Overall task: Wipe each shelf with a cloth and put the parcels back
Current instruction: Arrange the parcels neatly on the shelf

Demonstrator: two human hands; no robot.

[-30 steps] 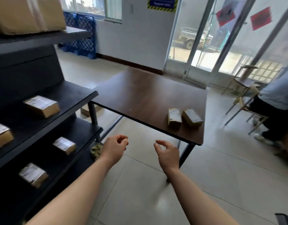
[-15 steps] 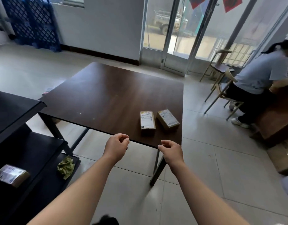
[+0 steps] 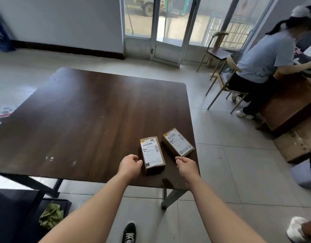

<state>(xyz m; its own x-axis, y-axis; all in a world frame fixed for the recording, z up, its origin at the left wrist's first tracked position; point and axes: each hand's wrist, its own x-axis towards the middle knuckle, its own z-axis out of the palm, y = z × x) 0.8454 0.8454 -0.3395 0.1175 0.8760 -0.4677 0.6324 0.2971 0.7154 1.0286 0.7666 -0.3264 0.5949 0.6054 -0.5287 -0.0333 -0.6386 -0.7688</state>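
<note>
Left hand, right hand flank near parcel on table.

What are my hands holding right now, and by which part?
Nothing. The left hand and right hand, loosely curled, are next to the nearer parcel and the farther parcel on the table, gripping neither.
</note>
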